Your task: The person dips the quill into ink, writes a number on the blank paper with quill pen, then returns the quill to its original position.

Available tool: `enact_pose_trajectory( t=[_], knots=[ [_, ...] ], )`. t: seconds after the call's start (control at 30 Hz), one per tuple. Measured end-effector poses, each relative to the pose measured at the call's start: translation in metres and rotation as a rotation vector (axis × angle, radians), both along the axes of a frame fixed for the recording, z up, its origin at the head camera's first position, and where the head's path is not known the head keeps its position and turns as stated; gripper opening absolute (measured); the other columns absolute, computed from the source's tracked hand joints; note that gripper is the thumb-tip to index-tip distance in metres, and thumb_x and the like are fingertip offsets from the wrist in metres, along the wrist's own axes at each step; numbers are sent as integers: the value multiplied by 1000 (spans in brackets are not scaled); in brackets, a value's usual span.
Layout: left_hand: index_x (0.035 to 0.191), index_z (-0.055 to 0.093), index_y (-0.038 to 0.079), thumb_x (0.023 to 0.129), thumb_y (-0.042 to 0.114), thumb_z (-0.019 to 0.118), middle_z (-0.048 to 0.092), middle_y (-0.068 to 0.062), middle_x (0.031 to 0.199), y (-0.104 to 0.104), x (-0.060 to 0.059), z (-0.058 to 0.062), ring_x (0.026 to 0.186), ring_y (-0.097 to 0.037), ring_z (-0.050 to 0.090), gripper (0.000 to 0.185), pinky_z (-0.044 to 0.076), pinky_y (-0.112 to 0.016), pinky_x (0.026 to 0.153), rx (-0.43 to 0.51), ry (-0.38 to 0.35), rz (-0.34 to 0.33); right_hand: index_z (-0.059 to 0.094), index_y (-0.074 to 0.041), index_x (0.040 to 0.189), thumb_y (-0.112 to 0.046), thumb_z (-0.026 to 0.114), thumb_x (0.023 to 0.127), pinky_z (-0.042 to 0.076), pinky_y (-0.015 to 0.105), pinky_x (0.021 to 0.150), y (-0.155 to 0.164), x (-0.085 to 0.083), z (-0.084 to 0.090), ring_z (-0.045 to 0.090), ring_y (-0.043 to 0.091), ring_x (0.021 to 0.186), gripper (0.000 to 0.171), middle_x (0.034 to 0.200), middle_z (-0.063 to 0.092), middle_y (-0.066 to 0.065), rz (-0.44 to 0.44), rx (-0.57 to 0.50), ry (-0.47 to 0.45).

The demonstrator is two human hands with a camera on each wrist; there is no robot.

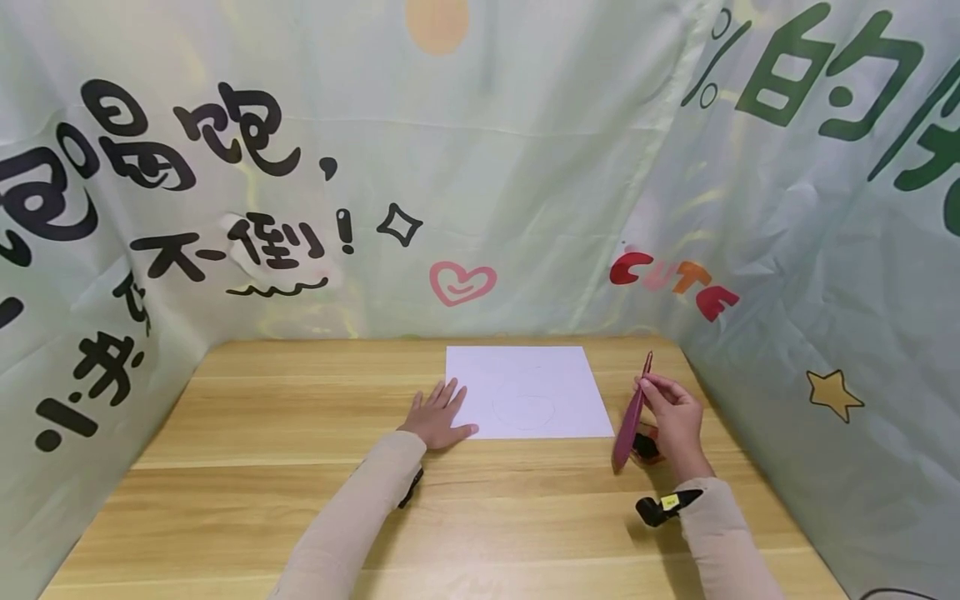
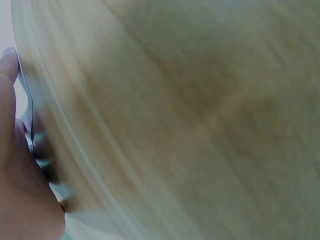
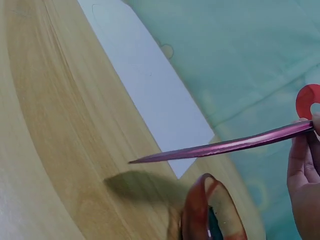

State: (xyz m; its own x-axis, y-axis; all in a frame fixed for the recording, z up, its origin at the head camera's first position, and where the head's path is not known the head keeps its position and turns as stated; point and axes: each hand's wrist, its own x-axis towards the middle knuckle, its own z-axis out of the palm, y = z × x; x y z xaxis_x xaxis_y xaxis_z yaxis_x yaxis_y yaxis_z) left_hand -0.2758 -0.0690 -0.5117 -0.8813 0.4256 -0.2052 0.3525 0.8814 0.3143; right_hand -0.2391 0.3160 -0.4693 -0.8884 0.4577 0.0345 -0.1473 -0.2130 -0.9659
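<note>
A white sheet of paper with a faint pencilled circle lies on the wooden table. My left hand lies flat with straight fingers at the sheet's left edge, thumb touching the paper. My right hand pinches a thin dark-purple flat piece, held on edge to the right of the sheet. In the right wrist view the purple piece hangs above the table near the paper's corner. Below it sits a small red-rimmed round object, partly hidden by my hand in the head view.
Pale green printed cloth walls the table at the back and on both sides. A small black camera is strapped at my right wrist. The left wrist view shows blurred table wood and my left hand.
</note>
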Motion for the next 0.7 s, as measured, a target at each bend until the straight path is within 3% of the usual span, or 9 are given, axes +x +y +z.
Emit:
enact_pose_trajectory(
  t=[0.13,0.27,0.43,0.57,0.7],
  knots=[
    [156,7,20,93,65,38,-3,-3,162,-1,-2,-4,148,-25,-4,83,0,-58,114,-16,-3,0,72,-6,101,-15,75,83,56,21,65,2,5,4,71,8,78,21,85,74,-7,50,11,-79],
    [156,7,21,93,67,37,-4,-2,162,-1,-4,-7,148,-24,-5,84,0,-58,114,-24,-1,0,73,-9,99,-15,75,84,55,19,66,9,4,-1,71,8,80,16,86,75,-7,76,69,-30],
    [156,7,20,93,66,38,-3,-2,162,-1,-4,-6,148,-24,-4,84,-1,-57,114,-23,-5,2,74,-5,97,-10,76,81,55,21,69,39,-11,-28,72,11,79,17,87,75,-1,91,81,109],
    [156,8,19,93,66,38,-3,-3,162,-1,-4,-7,148,-24,-4,84,0,-58,114,-18,2,-2,73,-2,99,-12,79,79,56,22,68,64,-21,-49,72,11,79,23,87,75,0,55,122,118],
    [156,6,20,92,67,38,-4,-2,162,-1,-5,-8,148,-24,-5,85,-1,-58,114,-20,-1,-5,71,0,102,-15,82,76,56,22,69,83,-23,-62,71,11,78,32,87,75,0,-3,138,71]
  ],
)
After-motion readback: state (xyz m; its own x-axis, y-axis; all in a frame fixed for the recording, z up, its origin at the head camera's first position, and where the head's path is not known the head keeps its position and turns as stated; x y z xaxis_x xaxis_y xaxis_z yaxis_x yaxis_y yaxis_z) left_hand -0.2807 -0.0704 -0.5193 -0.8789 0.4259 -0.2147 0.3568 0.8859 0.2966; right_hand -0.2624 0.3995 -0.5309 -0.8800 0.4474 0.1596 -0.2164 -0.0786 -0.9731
